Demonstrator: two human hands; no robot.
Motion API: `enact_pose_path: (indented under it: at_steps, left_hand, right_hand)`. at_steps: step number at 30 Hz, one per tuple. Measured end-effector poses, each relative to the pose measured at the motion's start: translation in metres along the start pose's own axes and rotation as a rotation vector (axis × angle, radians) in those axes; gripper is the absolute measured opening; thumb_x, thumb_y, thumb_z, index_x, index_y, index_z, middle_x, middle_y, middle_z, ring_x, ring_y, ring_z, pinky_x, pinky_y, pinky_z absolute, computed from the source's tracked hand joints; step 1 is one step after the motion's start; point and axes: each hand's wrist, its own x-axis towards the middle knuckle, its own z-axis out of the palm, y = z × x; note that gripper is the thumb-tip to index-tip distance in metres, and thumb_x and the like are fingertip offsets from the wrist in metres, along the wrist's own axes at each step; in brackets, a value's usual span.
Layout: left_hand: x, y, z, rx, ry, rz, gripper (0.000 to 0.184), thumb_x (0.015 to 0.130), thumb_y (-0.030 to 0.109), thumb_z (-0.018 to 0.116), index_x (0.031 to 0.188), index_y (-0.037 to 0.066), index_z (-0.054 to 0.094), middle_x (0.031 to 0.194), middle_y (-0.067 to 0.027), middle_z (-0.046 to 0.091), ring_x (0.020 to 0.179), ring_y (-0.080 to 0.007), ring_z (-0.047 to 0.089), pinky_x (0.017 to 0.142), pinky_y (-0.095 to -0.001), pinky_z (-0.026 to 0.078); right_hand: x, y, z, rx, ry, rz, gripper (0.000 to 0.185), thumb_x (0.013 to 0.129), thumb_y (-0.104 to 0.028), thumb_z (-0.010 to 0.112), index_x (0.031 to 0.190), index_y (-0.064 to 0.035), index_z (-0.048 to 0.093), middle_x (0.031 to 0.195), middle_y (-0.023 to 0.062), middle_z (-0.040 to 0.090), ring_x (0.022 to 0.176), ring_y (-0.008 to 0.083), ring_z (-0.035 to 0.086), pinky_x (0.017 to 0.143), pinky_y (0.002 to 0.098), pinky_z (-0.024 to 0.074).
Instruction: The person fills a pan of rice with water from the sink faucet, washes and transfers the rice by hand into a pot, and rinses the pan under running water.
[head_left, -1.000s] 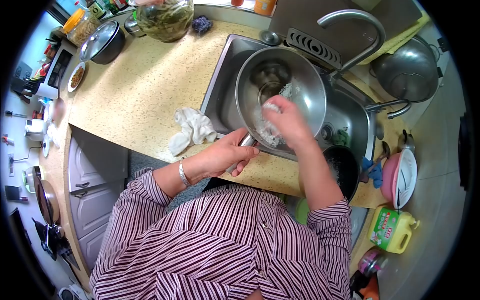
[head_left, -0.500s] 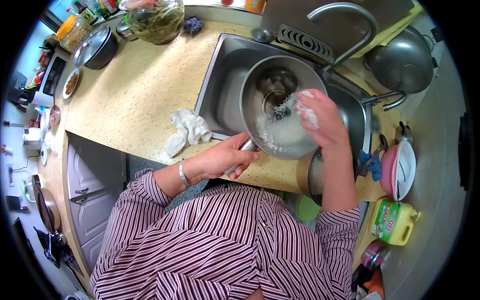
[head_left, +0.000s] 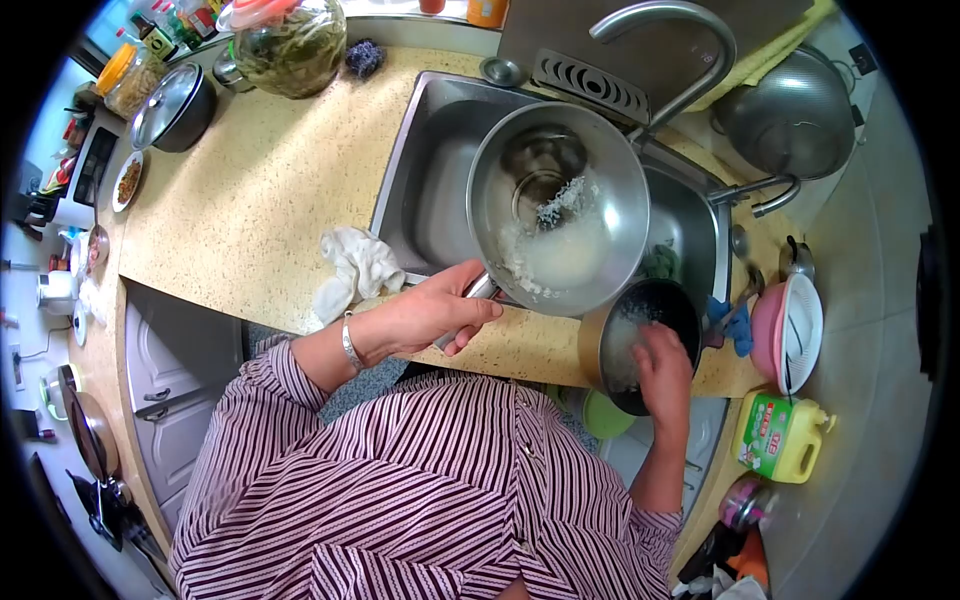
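My left hand [head_left: 450,308] is wrapped round the handle [head_left: 482,287] of a steel pan [head_left: 625,215], which it holds tilted over the sink's front edge. In the pan are cloudy water and white rice [head_left: 562,205], some clinging along the near wall. My right hand [head_left: 662,372] reaches over a dark-lined pot [head_left: 592,350] on the counter's front edge, its fingers loosely apart and slightly blurred. Whitish grains [head_left: 622,335] lie inside that pot, partly hidden by the hand.
Under the pan is a double steel sink [head_left: 440,190] with a curved faucet [head_left: 722,50]. A white cloth [head_left: 355,270] lies left of it. To the right stand a pink basin [head_left: 768,335] and a yellow jug [head_left: 790,455]. A lidded pot [head_left: 180,115] sits at back left.
My right hand has moved from the steel pan, where rice covered its fingers, down and toward me to the dark pot. The left hand still grips the handle. The view has shifted slightly.
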Motion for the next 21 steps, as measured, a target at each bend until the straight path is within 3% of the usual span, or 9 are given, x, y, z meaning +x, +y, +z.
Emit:
enact_pose_path:
  at_steps: [2,6,8,9,12,16,18,20,21]
  left_hand:
    - [0.0,0.003,0.001,0.03,0.009,0.005,0.041,0.097,0.01,0.059,0.133,-0.002,0.043,0.074,0.0009,0.049,0.052,-0.0055,0.05,0.042,-0.0214,0.045]
    - [0.001,0.006,-0.003,0.117,-0.004,0.008,0.034,0.097,0.012,0.059,0.126,0.0,0.044,0.084,-0.0002,0.049,0.058,-0.0058,0.051,0.047,-0.0215,0.048]
    - [-0.001,0.008,-0.001,0.098,-0.009,0.015,0.035,0.097,0.012,0.058,0.127,0.0,0.044,0.083,0.0,0.049,0.058,-0.0057,0.051,0.048,-0.0214,0.048]
    - [-0.001,0.009,0.0,0.084,-0.02,0.02,0.035,0.097,0.012,0.058,0.127,0.001,0.044,0.083,0.0002,0.048,0.058,-0.0057,0.051,0.048,-0.0214,0.048]
    - [0.0,0.007,0.004,0.037,0.006,0.046,0.038,0.097,0.01,0.059,0.13,0.0,0.043,0.078,0.0003,0.049,0.053,-0.0052,0.05,0.043,-0.0213,0.045]
    - [-0.002,0.008,0.01,0.025,0.021,0.046,0.039,0.097,0.011,0.059,0.13,0.0,0.043,0.076,0.0007,0.049,0.053,-0.0051,0.051,0.043,-0.0212,0.045]
    - [-0.002,0.007,0.012,0.049,0.031,0.024,0.042,0.097,0.011,0.06,0.133,0.0,0.042,0.075,0.0012,0.049,0.053,-0.0052,0.051,0.043,-0.0212,0.046]
    - [-0.002,0.005,0.014,0.045,0.039,0.022,0.043,0.097,0.011,0.06,0.134,0.0,0.042,0.074,0.0014,0.049,0.052,-0.0053,0.051,0.043,-0.0213,0.046]
    - [-0.002,0.004,0.015,0.036,0.047,0.021,0.044,0.097,0.011,0.06,0.135,-0.001,0.041,0.073,0.0015,0.049,0.052,-0.0054,0.052,0.043,-0.0214,0.047]
  right_hand:
    - [0.007,-0.011,-0.015,0.189,0.046,0.222,0.017,0.086,-0.011,0.067,0.101,-0.0021,0.07,0.102,0.0173,0.067,0.092,0.0388,0.065,0.082,0.0472,0.051]
    - [0.003,0.022,0.007,-0.076,-0.178,0.071,0.012,0.087,-0.009,0.065,0.096,-0.0014,0.068,0.099,0.0173,0.067,0.09,0.0396,0.064,0.078,0.0461,0.0506]
    - [0.006,0.019,0.004,-0.027,0.075,0.144,0.01,0.09,-0.006,0.063,0.097,-0.0018,0.068,0.09,0.0138,0.067,0.08,0.031,0.065,0.072,0.0397,0.0508]
    - [0.01,0.018,0.0,-0.025,0.075,0.144,0.01,0.09,-0.006,0.063,0.097,-0.0018,0.068,0.09,0.0138,0.067,0.08,0.031,0.065,0.072,0.0397,0.0508]
    - [0.036,0.009,-0.026,0.618,0.038,0.476,0.012,0.095,-0.006,0.058,0.1,-0.0021,0.068,0.074,0.0026,0.06,0.067,0.0084,0.054,0.06,0.0269,0.0461]
    - [0.088,-0.037,-0.049,0.781,0.008,0.426,0.012,0.096,-0.007,0.058,0.101,-0.0014,0.067,0.075,0.0024,0.06,0.068,0.0073,0.055,0.06,0.0249,0.0451]
    - [0.117,-0.059,-0.039,0.681,-0.053,0.222,0.012,0.095,-0.008,0.058,0.098,0.0003,0.066,0.079,0.0076,0.065,0.071,0.0133,0.061,0.062,0.028,0.0472]
    - [0.144,-0.065,-0.015,0.291,0.004,-0.053,0.014,0.093,-0.013,0.061,0.096,0.0001,0.064,0.088,0.014,0.068,0.079,0.0248,0.067,0.065,0.0365,0.0517]
    - [0.154,-0.062,-0.001,0.295,0.004,-0.054,0.014,0.093,-0.013,0.061,0.096,0.0001,0.064,0.088,0.014,0.068,0.079,0.0248,0.067,0.065,0.0365,0.0517]
